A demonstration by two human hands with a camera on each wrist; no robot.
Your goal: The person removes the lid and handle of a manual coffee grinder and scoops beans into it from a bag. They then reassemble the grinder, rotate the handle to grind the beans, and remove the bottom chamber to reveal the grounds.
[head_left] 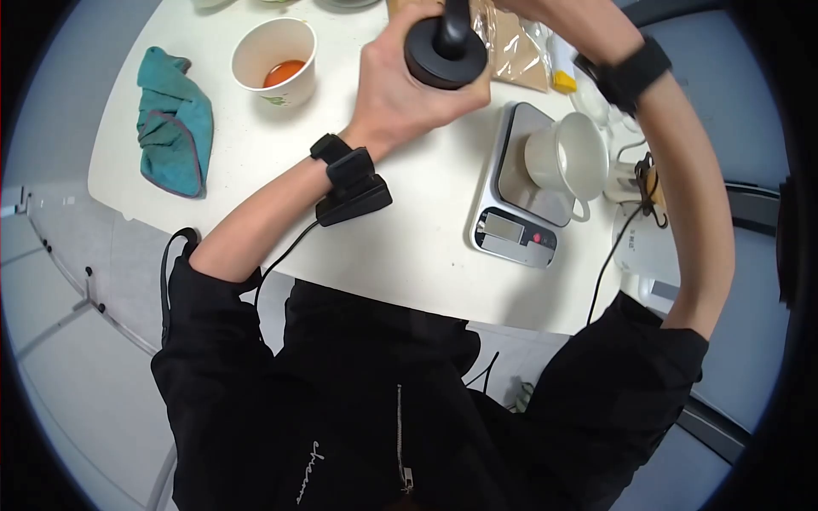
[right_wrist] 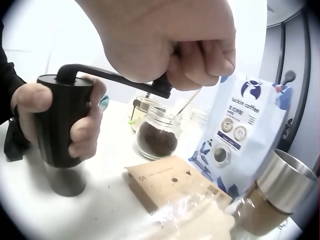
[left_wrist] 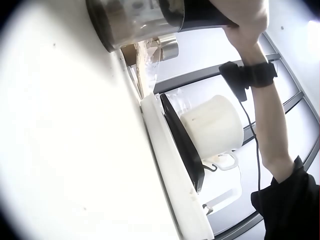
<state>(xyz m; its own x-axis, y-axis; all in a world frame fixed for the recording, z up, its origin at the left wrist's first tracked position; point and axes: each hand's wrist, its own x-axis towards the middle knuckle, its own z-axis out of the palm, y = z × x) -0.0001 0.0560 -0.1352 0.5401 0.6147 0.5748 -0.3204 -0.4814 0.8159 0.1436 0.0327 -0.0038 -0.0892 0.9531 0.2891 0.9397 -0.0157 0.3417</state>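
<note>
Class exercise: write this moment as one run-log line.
left grip: holds grinder body | right grip: holds crank | scale: white cup on top

Coffee nook w/ scale point(head_left: 515, 232), dripper point(head_left: 564, 157), bean bag point(right_wrist: 240, 130)

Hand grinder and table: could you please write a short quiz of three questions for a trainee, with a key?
1. True or false: the white cup stands on the scale.
2. Multiple choice: the liquid in the paper cup is A) orange, B) green, C) blue.
3. Which hand grips the body of the grinder, and what does the other hand hold?

Key
1. True.
2. A.
3. The left hand grips the body; the right hand holds the crank handle.
</note>
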